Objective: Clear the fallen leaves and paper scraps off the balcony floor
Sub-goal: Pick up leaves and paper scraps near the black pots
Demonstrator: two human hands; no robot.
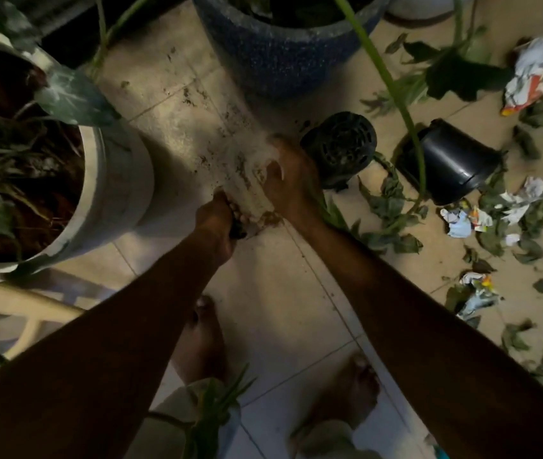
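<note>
My left hand (218,220) grips the near corner of a dirty translucent plastic bag (210,134) that stretches from my hands toward the blue pot. My right hand (285,180) pinches the bag's right edge, its fingers curled over it. Fallen green leaves (392,207) lie scattered over the tiled floor to the right. Crumpled paper scraps lie among them: one at the far right (525,77), a cluster (465,220) near the black pot, and another (477,291) closer to me.
A white planter (117,187) with a plant stands at the left and a blue speckled pot (280,58) at the top. Two black plastic pots (339,147) (449,164) lie tipped over. A pale chair (15,309) is lower left. My bare feet (203,339) stand on the tiles.
</note>
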